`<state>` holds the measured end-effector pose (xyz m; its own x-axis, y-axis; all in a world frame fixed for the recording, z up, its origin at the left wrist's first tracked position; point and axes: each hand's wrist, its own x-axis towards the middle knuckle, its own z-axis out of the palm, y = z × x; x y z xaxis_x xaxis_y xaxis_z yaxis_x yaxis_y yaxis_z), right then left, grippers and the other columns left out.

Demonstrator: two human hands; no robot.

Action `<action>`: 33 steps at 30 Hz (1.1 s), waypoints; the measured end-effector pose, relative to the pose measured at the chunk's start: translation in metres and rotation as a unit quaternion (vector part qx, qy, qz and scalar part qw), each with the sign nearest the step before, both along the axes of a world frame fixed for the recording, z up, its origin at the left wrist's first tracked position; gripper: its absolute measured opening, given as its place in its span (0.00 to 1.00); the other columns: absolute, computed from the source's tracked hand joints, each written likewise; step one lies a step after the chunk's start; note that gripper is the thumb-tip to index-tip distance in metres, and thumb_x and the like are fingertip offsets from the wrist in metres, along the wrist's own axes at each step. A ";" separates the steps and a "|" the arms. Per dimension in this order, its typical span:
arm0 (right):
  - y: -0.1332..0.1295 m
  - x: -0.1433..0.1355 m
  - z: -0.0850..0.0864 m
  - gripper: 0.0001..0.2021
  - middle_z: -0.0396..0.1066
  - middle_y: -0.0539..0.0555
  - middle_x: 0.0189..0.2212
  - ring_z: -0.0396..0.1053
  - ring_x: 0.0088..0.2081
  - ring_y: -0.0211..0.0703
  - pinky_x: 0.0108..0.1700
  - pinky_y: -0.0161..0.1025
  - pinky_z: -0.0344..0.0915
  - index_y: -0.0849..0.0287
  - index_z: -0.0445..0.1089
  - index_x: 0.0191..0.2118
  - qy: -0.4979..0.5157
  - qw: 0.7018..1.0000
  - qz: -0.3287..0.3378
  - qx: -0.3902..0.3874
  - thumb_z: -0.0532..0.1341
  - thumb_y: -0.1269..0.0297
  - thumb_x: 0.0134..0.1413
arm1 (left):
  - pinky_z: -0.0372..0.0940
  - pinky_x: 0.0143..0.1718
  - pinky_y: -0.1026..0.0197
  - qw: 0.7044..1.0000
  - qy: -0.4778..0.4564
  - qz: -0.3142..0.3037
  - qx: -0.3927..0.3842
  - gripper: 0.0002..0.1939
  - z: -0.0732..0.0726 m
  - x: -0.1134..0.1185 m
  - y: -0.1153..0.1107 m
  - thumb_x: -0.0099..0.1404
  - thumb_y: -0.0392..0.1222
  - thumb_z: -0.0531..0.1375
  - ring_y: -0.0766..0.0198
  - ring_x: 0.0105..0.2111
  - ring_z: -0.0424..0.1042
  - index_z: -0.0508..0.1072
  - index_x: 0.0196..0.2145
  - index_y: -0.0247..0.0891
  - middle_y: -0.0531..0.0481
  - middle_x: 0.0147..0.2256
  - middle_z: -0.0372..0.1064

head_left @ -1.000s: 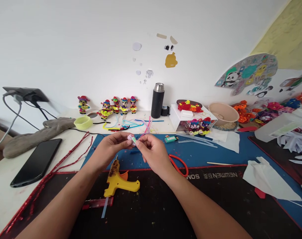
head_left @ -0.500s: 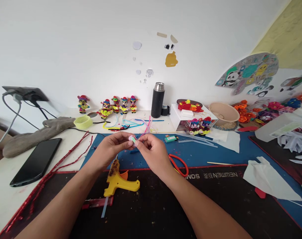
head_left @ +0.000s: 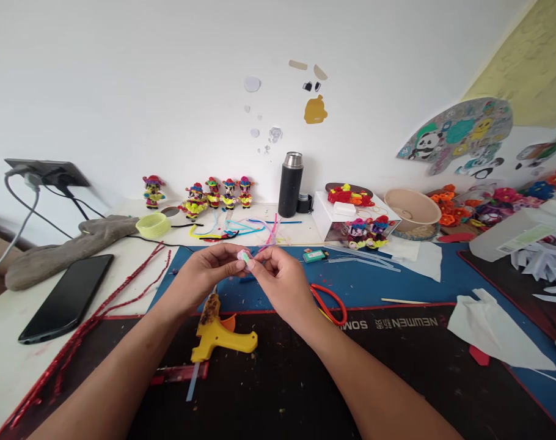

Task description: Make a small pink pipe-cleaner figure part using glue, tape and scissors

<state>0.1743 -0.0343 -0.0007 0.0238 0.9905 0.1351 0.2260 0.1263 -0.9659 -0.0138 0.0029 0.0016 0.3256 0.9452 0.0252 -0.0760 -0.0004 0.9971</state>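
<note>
Between the fingertips of both hands is a small pale pink and green piece (head_left: 245, 256), mostly covered by the fingers, so its kind does not show. My left hand (head_left: 214, 266) pinches it from the left. From the right, my right hand (head_left: 280, 275) pinches it with thumb and fingers. Just below the hands lies a yellow hot glue gun (head_left: 214, 333) with a clear glue stick (head_left: 192, 382) sticking out of its back end. Partly under the gun is a red, see-through tool (head_left: 179, 373). Red-handled scissors (head_left: 330, 302), partly hidden, lie by my right wrist.
Several pipe-cleaner figures (head_left: 229, 194) stand along the wall beside a black thermos (head_left: 291, 186). Loose pipe cleaners (head_left: 250, 229) lie behind my hands. A phone (head_left: 67, 299) and red tinsel stems (head_left: 108, 305) are at left; white paper (head_left: 498, 327) is at right.
</note>
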 end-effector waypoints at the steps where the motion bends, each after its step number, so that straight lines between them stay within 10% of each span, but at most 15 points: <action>1: 0.000 0.000 0.000 0.13 0.62 0.44 0.20 0.59 0.23 0.38 0.27 0.39 0.52 0.55 0.73 0.35 -0.001 1.000 -0.001 0.001 0.67 0.51 0.61 | 0.72 0.38 0.61 1.000 0.000 -0.001 0.003 0.17 0.000 0.000 0.000 0.58 0.50 0.78 0.60 0.34 0.77 0.86 0.41 0.39 0.46 0.36 0.81; 33: -0.004 -0.001 0.003 0.10 0.61 0.43 0.19 0.58 0.23 0.39 0.28 0.39 0.51 0.54 0.72 0.34 -0.084 0.996 -0.013 0.009 0.67 0.55 0.64 | 0.77 0.42 0.56 0.999 0.041 0.031 -0.009 0.23 0.007 0.002 -0.004 0.57 0.59 0.78 0.52 0.37 0.82 0.88 0.42 0.39 0.40 0.40 0.85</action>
<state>0.1731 -0.0378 0.0019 0.0257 0.9872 0.1574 0.3874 0.1353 -0.9119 -0.0122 -0.0008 0.0082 0.2665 0.9637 -0.0173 0.0057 0.0163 0.9999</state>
